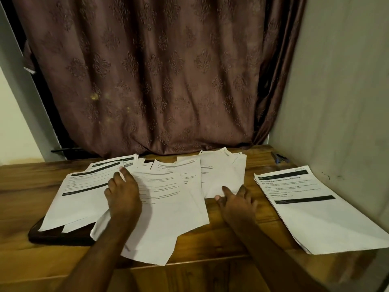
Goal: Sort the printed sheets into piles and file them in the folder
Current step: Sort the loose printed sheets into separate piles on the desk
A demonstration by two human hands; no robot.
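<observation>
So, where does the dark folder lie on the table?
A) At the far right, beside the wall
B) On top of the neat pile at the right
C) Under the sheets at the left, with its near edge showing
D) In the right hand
C: the dark folder shows only its near edge and corner, sticking out from under the spread sheets at the left of the table.

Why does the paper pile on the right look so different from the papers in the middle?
The right pile is squared up and lies alone; the middle papers are fanned out and overlapping. No hand touches the right pile; the left hand presses on the middle papers. Both are white printed sheets on the wooden table.
</observation>
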